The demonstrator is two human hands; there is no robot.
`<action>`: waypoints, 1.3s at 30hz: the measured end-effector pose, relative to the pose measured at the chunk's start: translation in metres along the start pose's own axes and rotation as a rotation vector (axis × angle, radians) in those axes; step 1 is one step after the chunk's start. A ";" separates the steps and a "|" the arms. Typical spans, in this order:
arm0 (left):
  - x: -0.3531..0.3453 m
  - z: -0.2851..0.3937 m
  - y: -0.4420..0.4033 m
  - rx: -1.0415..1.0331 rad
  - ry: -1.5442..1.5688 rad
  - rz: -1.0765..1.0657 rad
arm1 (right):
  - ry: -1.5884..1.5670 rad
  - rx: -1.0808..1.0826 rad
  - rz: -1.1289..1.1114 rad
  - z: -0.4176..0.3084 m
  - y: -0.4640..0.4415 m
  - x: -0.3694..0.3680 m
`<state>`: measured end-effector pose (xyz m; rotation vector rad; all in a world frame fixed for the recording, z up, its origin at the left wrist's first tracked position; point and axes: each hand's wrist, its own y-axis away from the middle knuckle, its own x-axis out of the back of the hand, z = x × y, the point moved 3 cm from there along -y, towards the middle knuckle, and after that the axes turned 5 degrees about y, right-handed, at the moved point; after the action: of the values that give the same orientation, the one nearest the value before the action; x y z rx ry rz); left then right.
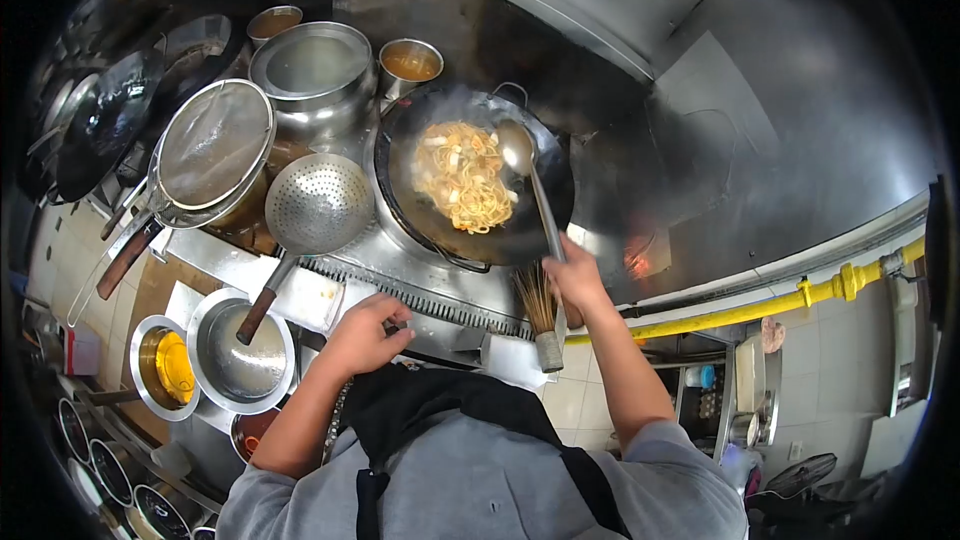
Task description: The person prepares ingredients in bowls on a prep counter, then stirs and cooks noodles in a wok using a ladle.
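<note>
Noodles with pale pieces (pixel 465 178) lie steaming in a dark wok (pixel 540 205) on the stove. My right hand (pixel 577 275) is closed round the handle of a metal ladle (pixel 516 146), whose bowl rests at the right side of the noodles. My left hand (pixel 370 332) is held in front of my apron, near the stove's front edge, with its fingers curled; whether anything is between them is hidden. A bamboo brush (pixel 541 325) stands just left of the ladle's lower handle. A perforated strainer (pixel 320 204) is to the left of the wok.
Behind the strainer are a large metal pot (pixel 311 65) and a container of orange liquid (pixel 411 61). A mesh sieve (pixel 216 144) sits further left. Two bowls, one with yellow oil (pixel 174 367) and one with cloudy liquid (pixel 240 355), stand at the near left. A yellow pipe (pixel 715 311) runs along the right.
</note>
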<state>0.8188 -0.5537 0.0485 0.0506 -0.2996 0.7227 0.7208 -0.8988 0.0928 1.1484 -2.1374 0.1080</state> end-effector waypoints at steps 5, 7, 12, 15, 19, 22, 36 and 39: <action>-0.006 0.016 -0.009 -0.093 -0.026 -0.063 | -0.136 -0.116 -0.063 -0.022 -0.023 -0.006; 0.001 0.011 -0.002 -0.067 0.013 -0.032 | -0.009 -0.140 -0.100 -0.018 -0.006 0.003; 0.001 0.012 0.008 0.062 0.110 -0.007 | 0.453 0.172 -0.011 -0.027 -0.016 0.022; -0.012 0.023 0.000 -0.059 0.069 -0.098 | 0.376 0.133 -0.007 -0.022 -0.050 0.011; -0.001 0.021 0.012 0.003 0.068 -0.076 | 0.447 0.209 -0.137 -0.029 -0.029 0.015; 0.008 0.010 0.022 0.045 0.029 -0.016 | 0.464 -0.004 -0.219 -0.051 -0.003 0.044; -0.037 0.037 0.004 -0.038 0.027 -0.121 | 0.516 0.467 -0.111 -0.033 -0.046 -0.006; -0.041 0.034 0.001 -0.039 0.017 -0.152 | 0.776 0.425 -0.158 -0.027 -0.018 0.027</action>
<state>0.7802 -0.5842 0.0694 0.0301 -0.2904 0.5662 0.7391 -0.9188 0.1250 1.2338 -1.3570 0.8252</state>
